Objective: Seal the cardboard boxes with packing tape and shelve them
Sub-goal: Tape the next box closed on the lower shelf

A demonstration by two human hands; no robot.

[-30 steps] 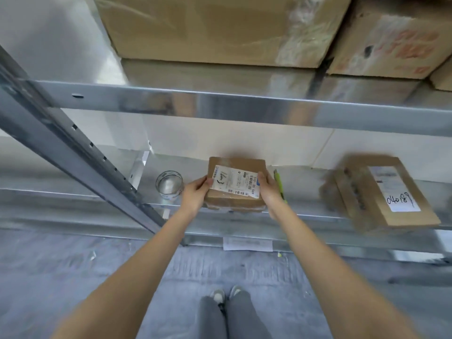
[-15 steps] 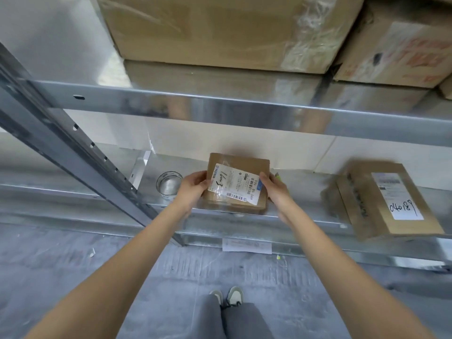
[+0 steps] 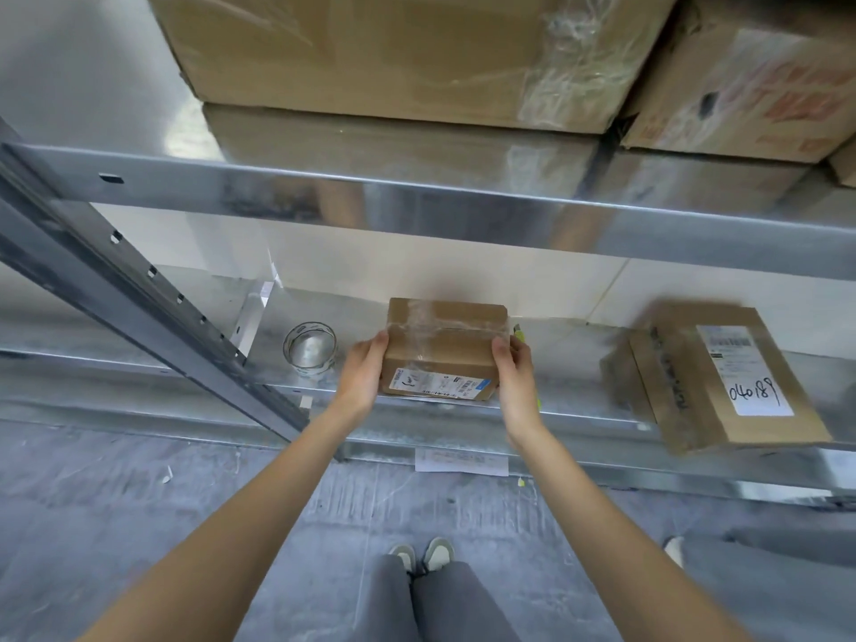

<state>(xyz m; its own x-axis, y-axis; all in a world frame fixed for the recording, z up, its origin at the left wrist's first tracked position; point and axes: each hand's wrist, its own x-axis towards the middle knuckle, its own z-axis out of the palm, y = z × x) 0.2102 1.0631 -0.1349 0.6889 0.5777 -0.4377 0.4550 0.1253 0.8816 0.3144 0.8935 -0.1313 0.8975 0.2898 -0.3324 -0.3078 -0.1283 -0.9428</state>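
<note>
Brown small box (image 3: 444, 349) with white barcode label (image 3: 437, 384), clear tape roll (image 3: 310, 347), silvery grey shelf (image 3: 579, 410)

Single head-worn view, looking forward and down, close over metal shelf (image 3: 463, 424), floor below

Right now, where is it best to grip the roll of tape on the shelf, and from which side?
Pinch the near rim of the tape roll, one finger inside the open core. It lies flat with the hole up. Come from above and in front; the left hand is nearest.
</note>
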